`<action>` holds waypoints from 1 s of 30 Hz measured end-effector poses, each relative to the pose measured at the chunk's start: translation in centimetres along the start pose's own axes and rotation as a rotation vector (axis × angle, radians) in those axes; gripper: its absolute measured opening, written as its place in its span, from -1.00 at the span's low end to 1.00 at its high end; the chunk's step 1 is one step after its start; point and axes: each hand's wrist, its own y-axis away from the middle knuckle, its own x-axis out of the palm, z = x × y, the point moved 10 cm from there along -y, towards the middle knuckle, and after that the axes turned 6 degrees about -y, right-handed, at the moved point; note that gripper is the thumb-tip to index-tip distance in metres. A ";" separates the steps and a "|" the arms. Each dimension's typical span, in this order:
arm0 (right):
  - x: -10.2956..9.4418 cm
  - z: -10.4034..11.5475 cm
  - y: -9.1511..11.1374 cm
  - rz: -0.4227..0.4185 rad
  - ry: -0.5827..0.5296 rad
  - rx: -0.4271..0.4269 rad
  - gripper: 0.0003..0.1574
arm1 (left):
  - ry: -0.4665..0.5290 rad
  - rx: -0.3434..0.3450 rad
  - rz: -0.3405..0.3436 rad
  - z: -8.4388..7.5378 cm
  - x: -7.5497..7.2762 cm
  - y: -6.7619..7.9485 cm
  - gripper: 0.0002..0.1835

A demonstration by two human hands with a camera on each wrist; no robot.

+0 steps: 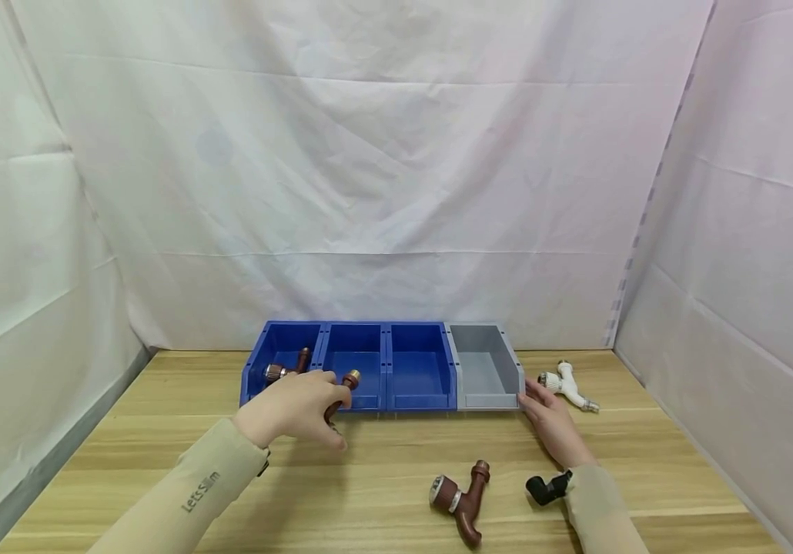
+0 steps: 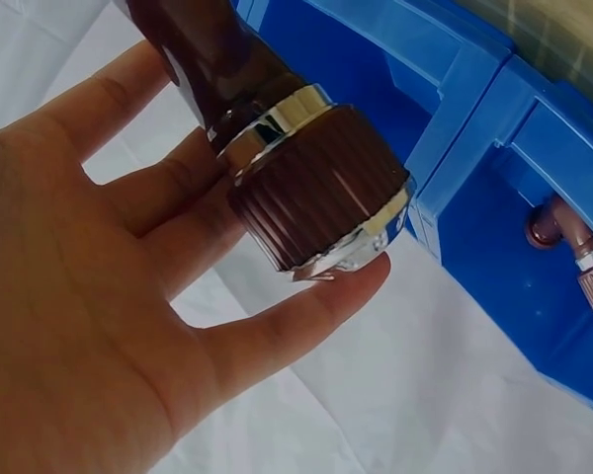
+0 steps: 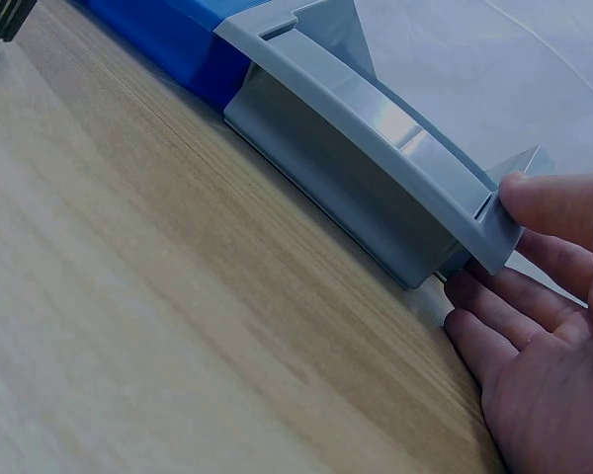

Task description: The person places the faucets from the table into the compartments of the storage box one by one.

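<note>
My left hand (image 1: 296, 404) holds a brown tap (image 2: 316, 178) in front of the blue bins. Its ribbed knob with chrome rings lies against the fingers (image 2: 287, 326) in the left wrist view; how the thumb lies is unclear. Another brown tap (image 1: 290, 371) lies inside the leftmost blue bin (image 1: 251, 385). At the right end of the row, my right hand (image 1: 552, 419) grips the front corner of the grey bin (image 3: 346, 178), thumb on the lip and other fingers below and beside it.
A brown tap (image 1: 464, 504) lies on the wooden table (image 1: 383, 477) near the front. A white tap (image 1: 566, 385) is right of the grey bin. Two more blue bins (image 1: 421, 402) stand mid-row. White cloth (image 1: 383, 169) hangs behind. Black wrist-worn gear (image 1: 547, 488) sits by the right cuff.
</note>
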 end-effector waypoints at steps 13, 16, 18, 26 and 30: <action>-0.2 -0.1 0.0 -0.019 0.030 -0.008 -0.24 | 0.019 -0.029 0.020 0.7 0.3 -0.5 -0.49; -0.1 -0.1 -0.1 -0.012 0.025 -0.008 -0.24 | 0.025 -0.035 0.030 0.8 0.3 -0.6 -0.49; -0.1 -0.1 -0.1 -0.013 0.021 -0.007 -0.24 | 0.026 -0.036 0.032 0.9 0.4 -0.6 -0.50; 0.0 0.0 -0.1 -0.009 -0.013 -0.009 -0.25 | 0.031 -0.049 0.045 1.1 0.8 -0.8 -0.50; 0.0 0.0 0.0 -0.008 -0.007 -0.009 -0.25 | 0.037 -0.048 0.050 1.1 0.9 -1.0 -0.49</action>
